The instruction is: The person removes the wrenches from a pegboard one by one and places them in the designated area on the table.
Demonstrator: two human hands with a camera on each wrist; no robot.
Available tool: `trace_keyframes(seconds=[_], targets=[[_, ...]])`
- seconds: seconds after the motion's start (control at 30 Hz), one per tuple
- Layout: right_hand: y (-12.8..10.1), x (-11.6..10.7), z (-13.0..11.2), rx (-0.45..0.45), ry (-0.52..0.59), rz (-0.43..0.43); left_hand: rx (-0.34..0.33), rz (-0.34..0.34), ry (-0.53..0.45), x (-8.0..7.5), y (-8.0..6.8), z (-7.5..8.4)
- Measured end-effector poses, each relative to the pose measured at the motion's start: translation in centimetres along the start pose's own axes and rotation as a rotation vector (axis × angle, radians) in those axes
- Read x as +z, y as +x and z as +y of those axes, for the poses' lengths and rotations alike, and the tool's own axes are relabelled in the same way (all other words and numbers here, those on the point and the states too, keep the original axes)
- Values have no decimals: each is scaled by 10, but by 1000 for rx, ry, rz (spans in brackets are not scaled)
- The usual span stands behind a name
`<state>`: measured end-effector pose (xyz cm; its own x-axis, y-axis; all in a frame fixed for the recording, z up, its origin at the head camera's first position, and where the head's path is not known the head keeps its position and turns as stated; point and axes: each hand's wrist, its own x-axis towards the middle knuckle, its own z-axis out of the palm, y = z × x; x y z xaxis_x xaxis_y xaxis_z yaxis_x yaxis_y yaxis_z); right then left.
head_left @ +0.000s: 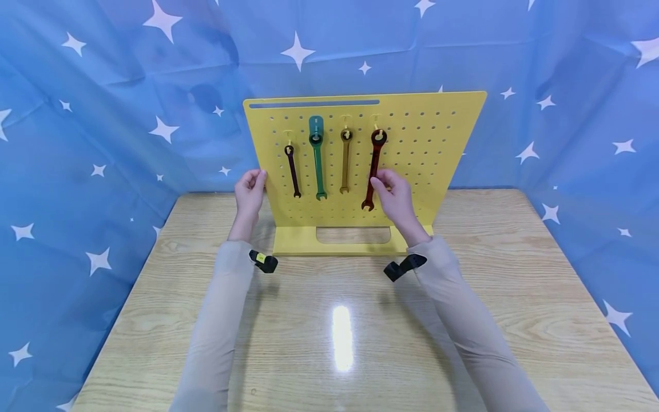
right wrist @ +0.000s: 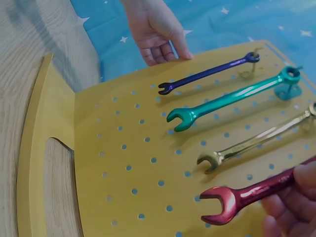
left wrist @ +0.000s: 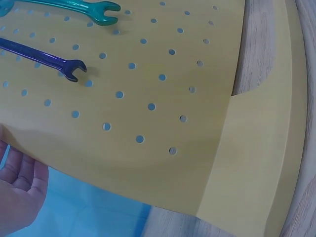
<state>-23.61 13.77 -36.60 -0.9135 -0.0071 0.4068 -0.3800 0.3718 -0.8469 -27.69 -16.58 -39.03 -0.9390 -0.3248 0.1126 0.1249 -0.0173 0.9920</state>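
Our yellow pegboard (head_left: 437, 109) bears four wrenches (head_left: 318, 169) (purple, green, gold, red); we pinch its edge with our left hand (head_left: 249, 191), the red wrench (head_left: 375, 157) with our right hand (head_left: 397, 199).

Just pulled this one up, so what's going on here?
A person's right hand holds the red wrench by its shaft; its ring end appears to be looped over a hook on the yellow pegboard. The left hand grips the board's left edge. A purple wrench, a green wrench and a gold wrench hang in a row to the left.
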Motion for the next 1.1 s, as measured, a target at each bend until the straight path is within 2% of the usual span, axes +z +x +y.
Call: trace_keyframes(seconds=[0.13, 0.3, 0.37, 0.6, 0.8, 1.1], targets=[[-3, -2, -4, -7, 9, -9, 7, 4, -8, 0, -1, 1], [-16, -7, -38, 13, 7, -19, 20, 0, -18, 0, -2, 1], [-19, -9, -44, 24, 12, -21, 18, 1, -21, 0, -2, 1], [-16, -7, -16, 32, 122, -30, 22, 3, -9, 0, -1, 0], [-20, -8, -22, 43, 187, -35, 24, 2, -5, 0, 0, -1], [-24, -10, -31, 43, 212, -44, 26, -6, -28, 0, 0, -2]])
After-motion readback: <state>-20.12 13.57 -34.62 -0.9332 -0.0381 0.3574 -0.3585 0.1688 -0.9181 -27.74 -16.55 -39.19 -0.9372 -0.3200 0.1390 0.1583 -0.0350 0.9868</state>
